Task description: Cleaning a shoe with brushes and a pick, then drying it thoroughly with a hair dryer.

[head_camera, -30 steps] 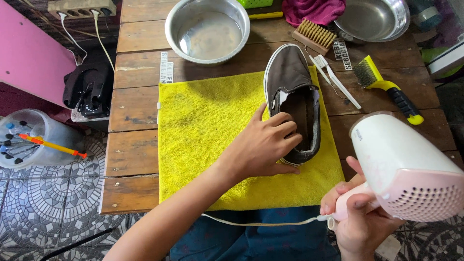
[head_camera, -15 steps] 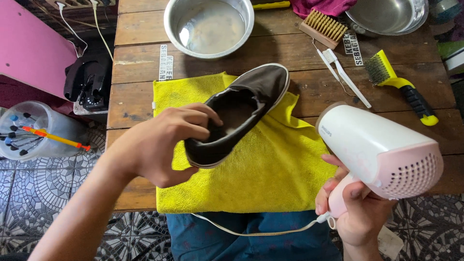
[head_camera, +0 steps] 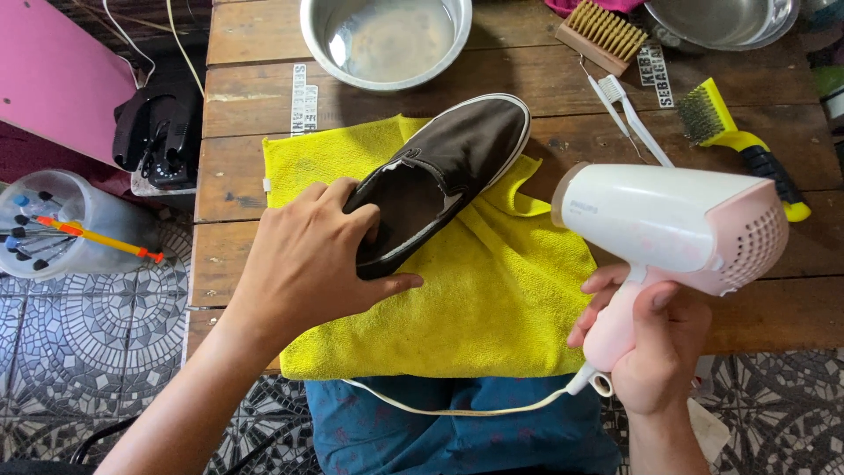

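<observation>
My left hand (head_camera: pixel 303 264) grips the heel of a dark brown slip-on shoe (head_camera: pixel 448 167) with a white sole edge, holding it tilted above a yellow cloth (head_camera: pixel 492 299) spread on the wooden table (head_camera: pixel 255 88). My right hand (head_camera: pixel 655 339) holds the pink handle of a white and pink hair dryer (head_camera: pixel 668 220). Its nozzle points left toward the shoe's toe side, a short gap away. The dryer's white cord (head_camera: pixel 457 406) runs along the table's near edge.
A steel bowl with water (head_camera: pixel 387 40) stands behind the shoe. A wooden brush (head_camera: pixel 607 33), a toothbrush (head_camera: pixel 629 110), a yellow-handled wire brush (head_camera: pixel 734 141) and another steel bowl (head_camera: pixel 721 19) lie at the back right. A plastic jar (head_camera: pixel 61 224) and black bag (head_camera: pixel 158 127) sit left, off the table.
My left hand lifted the shoe off the cloth and turned it on a slant. The hair dryer moved left and up, closer to the shoe.
</observation>
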